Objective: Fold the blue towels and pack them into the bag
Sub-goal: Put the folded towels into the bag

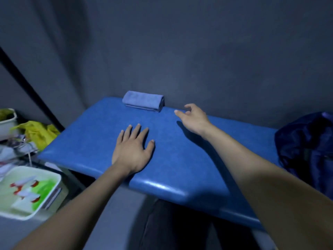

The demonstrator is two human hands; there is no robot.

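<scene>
A folded light-blue towel (143, 101) lies at the far edge of the blue padded table (93, 139), against the grey wall. My left hand (132, 150) rests flat on the table, palm down, fingers spread, empty. My right hand (193, 117) hovers just above the table to the right of the towel, fingers loosely apart, holding nothing, a hand's width from the towel. A dark navy bag (306, 147) sits on the right end of the table, partly cut off by the frame's edge.
A white tray (54, 192) with green lining and small red-and-white items stands low at the left. Behind it lie a yellow plastic bag (38, 131), a white container (8, 123) and clutter. A black pole (30, 91) slants at the left. Grey wall behind.
</scene>
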